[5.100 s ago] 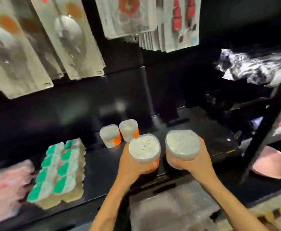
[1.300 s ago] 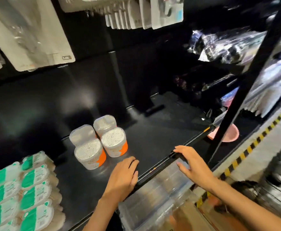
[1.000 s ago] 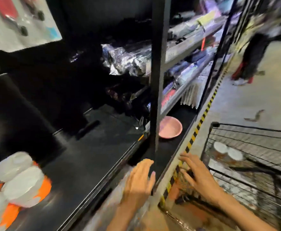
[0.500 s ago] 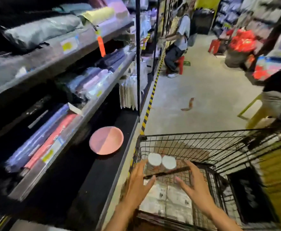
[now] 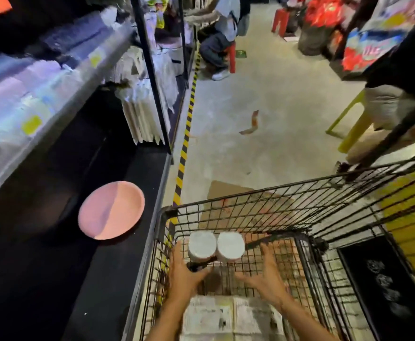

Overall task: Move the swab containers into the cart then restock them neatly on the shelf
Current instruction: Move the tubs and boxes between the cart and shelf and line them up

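Black wire forms the shopping cart (image 5: 287, 212), and inside it, near its front left corner, two round white-lidded swab containers (image 5: 216, 246) are seen standing upright side by side, touching, their lids facing up toward the camera and their long axes running vertically. The left hand (image 5: 185, 271) is held just below and beside the left container, fingers straight and spread, nothing gripped; whether it touches the container cannot be told. The right hand (image 5: 265, 274) is spread wide over the cart's mesh, apart from the right container, and nothing is held by it. Flat white printed packs (image 5: 228, 318) are laid on the cart floor nearer the camera. On the black lower shelf (image 5: 78, 279) to the left, a round pink plate (image 5: 111, 209) is rested. A yellow-and-black striped tape line (image 5: 185, 143) is run along the concrete floor beside the shelf
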Tool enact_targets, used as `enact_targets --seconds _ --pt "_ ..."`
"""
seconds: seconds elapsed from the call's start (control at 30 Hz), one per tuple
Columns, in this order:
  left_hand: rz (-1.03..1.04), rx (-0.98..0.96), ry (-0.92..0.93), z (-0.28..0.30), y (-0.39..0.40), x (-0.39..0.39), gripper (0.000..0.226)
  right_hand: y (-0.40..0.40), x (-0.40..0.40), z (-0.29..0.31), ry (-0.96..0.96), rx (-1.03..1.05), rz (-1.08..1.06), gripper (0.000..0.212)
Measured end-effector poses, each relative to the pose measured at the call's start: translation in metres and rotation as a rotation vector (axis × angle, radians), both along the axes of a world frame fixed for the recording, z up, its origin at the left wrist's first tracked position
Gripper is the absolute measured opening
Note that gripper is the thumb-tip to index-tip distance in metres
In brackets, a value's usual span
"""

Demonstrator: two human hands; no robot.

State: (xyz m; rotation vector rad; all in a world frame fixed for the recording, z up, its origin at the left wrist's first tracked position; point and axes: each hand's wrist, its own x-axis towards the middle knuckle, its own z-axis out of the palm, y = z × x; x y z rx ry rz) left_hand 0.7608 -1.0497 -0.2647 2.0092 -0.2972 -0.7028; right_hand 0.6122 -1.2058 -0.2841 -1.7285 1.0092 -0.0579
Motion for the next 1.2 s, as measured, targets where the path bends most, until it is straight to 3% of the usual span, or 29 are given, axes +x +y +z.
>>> enact_targets --seconds 0.27,0.43,0.57,0.9,1.2 --pt "0.041 0.057 0.029 -0.095 -0.032 0.031 0.118 -0.010 0.042 -0.092 -0.026 0.074 -0.063 0.121" --pt "0.000 -0.043 -0.057 -0.124 -0.042 0.043 0.099 -0.011 0.064 -0.124 -0.159 0.043 -0.114 0.112" --pt "0.050 -0.128 -0.047 -0.133 -0.047 0.040 0.102 -0.010 0.072 -0.138 -0.232 0.025 -0.231 0.107" --pt "0.118 -0.055 -0.004 -0.108 -0.055 0.024 0.100 -0.024 0.063 -0.118 -0.243 0.047 -0.262 0.106" --pt "0.153 -0.106 -0.020 -0.007 -0.054 -0.006 0.099 -0.029 0.026 -0.012 -0.274 -0.003 -0.177 0.107"
